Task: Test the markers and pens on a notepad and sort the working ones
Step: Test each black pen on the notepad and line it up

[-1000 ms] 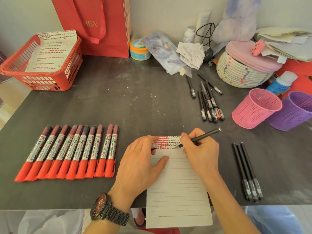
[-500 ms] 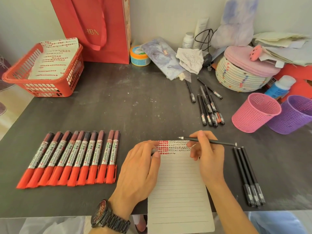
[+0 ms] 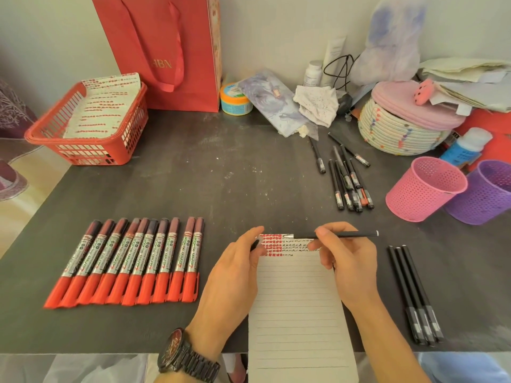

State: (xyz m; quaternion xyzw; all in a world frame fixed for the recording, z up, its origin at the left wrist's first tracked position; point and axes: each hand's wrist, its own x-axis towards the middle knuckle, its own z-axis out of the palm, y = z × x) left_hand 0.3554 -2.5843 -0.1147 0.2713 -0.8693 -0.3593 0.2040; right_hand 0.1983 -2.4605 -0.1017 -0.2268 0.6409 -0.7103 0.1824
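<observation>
Head view: right hand (image 3: pixel 348 261), grip pinching a black pen (image 3: pixel 345 235) held level over the notepad's (image 3: pixel 298 313) top edge, tip pointing left. Left hand (image 3: pixel 235 275), grip pinching a small cap (image 3: pixel 258 241) at the notepad's top-left corner. To the notepad's left lies a row of red markers (image 3: pixel 132 261); to its right, three capped pens (image 3: pixel 414 294).

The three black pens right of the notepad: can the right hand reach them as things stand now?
Probably yes for reach: the three black pens lie beside the right hand, with bare table between. But it pinches a black pen, so gripping another looks awkward.
</observation>
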